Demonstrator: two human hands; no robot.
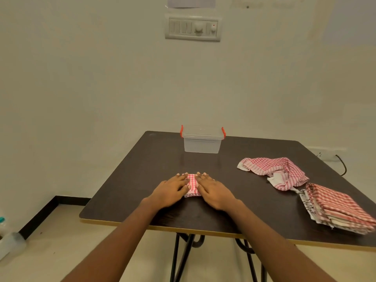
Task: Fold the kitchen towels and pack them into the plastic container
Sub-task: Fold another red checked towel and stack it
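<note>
A small folded red-and-white checked towel lies near the front middle of the dark table. My left hand and my right hand rest flat on its two sides, fingers spread, pressing it down. Only a narrow strip of the towel shows between them. At the back of the table stands the clear plastic container, its lid on, with red clips at both ends. To the right lies a crumpled checked towel, and a stack of folded checked towels sits at the right front edge.
The table stands against a white wall with a switch panel. A black cable hangs from a wall socket behind the right corner. Plastic bottles lie on the floor at the far left. Black table legs show below.
</note>
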